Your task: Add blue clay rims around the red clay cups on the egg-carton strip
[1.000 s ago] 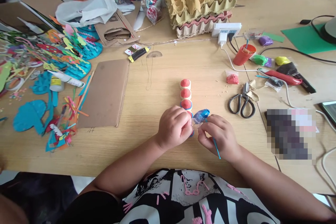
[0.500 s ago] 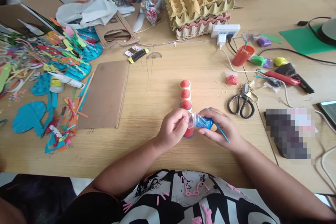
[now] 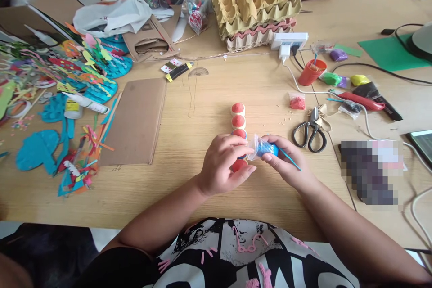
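Observation:
My right hand [image 3: 283, 157] is closed around a clear bag of blue clay [image 3: 266, 148], and a thin blue stick [image 3: 289, 159] slants out from the same hand. At the bag's loose clear end is my left hand [image 3: 226, 162], its thumb and fingers apart, fingertips beside the plastic. Under and behind the left hand runs a row of cream cups with red domes [image 3: 238, 121], standing on the wooden table [image 3: 189, 144]. Blue edging shows on part of the row; its middle is hidden by my left hand.
Black-handled scissors [image 3: 309, 130], a small bag of red clay [image 3: 297, 101] and a red cup [image 3: 312, 73] lie to the right. A cardboard sheet [image 3: 133, 121] and colourful scraps [image 3: 81, 162] are at left. Egg trays [image 3: 256, 9] stand at the back.
The fingers of my left hand have spread from their pinch on the bag's end. My right hand has shifted slightly right and up with the blue clay bag and the stick.

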### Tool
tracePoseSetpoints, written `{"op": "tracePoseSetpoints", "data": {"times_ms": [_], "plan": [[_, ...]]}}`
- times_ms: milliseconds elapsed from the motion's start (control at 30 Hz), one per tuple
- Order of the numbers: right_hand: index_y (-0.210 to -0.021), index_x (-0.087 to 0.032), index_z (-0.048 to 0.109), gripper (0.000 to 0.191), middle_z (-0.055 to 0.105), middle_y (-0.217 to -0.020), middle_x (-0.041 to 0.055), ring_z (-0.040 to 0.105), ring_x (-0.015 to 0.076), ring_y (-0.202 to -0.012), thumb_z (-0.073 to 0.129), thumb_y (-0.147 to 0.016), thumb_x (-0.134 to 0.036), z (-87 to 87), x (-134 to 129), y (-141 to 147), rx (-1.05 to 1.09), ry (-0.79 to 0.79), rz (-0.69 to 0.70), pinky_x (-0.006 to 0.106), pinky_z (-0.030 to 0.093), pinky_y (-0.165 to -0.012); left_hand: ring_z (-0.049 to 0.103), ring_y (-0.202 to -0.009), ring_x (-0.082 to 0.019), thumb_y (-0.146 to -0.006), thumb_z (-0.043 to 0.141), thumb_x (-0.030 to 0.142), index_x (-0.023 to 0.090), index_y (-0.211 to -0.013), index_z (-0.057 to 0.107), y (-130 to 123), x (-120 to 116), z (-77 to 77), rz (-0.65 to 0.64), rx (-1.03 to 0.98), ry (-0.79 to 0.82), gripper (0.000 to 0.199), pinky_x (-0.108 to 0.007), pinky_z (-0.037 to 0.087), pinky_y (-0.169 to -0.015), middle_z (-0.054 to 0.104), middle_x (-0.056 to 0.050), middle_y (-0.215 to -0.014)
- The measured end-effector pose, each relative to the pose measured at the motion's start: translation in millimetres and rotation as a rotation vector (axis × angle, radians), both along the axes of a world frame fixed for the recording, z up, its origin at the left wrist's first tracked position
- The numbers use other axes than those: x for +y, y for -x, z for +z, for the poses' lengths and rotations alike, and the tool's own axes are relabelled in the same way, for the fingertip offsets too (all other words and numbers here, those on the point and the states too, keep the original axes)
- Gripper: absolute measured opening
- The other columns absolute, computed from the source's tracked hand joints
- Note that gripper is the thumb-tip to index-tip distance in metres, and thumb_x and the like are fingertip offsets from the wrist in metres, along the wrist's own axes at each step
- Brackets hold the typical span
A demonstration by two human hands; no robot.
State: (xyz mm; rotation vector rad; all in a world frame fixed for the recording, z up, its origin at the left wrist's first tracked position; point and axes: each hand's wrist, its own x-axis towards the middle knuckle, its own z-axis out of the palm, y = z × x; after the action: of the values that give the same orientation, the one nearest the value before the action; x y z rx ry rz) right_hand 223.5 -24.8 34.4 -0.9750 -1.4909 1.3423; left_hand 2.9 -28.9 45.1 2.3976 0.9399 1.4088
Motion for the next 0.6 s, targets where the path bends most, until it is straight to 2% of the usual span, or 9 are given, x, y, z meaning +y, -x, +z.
{"op": "tracePoseSetpoints", "data": {"times_ms": [167, 300, 433, 600], "plan": [[-0.113, -0.027, 0.064, 0.024, 0.065, -0.102, 0.0012, 0.059, 0.0128, -0.085, 0.070, -0.094, -0.041, 3.0, -2.0, -0.2, -0.030, 0.003, 0.003, 0.027, 0.049, -0.076, 0.061, -0.108, -0.023, -0.089, 0.076, 0.032, 0.023, -0.110, 0.065, -0.9, 0.9, -4.4, 0.091, 0.065, 0.039, 0.025, -0.041, 0.052, -0.097, 0.065, -0.009, -0.115], [-0.112, -0.027, 0.060, 0.020, 0.056, -0.093, -0.0014, 0.050, 0.0102, -0.075, 0.067, -0.097, -0.040, 0.3, -3.7, -1.7, -0.051, 0.012, 0.009, 0.025, 0.042, -0.069, 0.059, -0.109, -0.024, -0.086, 0.080, 0.029, 0.025, -0.104, 0.067, -0.3, 1.0, -5.9, 0.094, 0.053, 0.042, 0.023, -0.043, 0.052, -0.096, 0.064, -0.008, -0.115], [-0.112, -0.027, 0.059, 0.020, 0.058, -0.098, -0.0001, 0.052, 0.0119, -0.081, 0.066, -0.098, -0.040, -1.7, -4.0, -1.6, -0.061, -0.014, 0.038, 0.027, 0.043, -0.073, 0.060, -0.103, -0.024, -0.085, 0.079, 0.022, 0.028, -0.102, 0.068, -1.6, 0.8, -4.6, 0.068, -0.003, 0.027, 0.021, -0.046, 0.052, -0.094, 0.066, -0.006, -0.107], [-0.111, -0.027, 0.058, 0.018, 0.060, -0.100, 0.0009, 0.055, 0.0135, -0.085, 0.064, -0.099, -0.039, -1.7, -3.0, -0.5, -0.059, -0.045, 0.096, 0.028, 0.045, -0.077, 0.061, -0.105, -0.020, -0.088, 0.077, 0.019, 0.027, -0.097, 0.072, -3.0, 0.4, -6.9, 0.018, -0.156, 0.255, 0.013, -0.042, 0.055, -0.095, 0.062, -0.005, -0.108]]}}
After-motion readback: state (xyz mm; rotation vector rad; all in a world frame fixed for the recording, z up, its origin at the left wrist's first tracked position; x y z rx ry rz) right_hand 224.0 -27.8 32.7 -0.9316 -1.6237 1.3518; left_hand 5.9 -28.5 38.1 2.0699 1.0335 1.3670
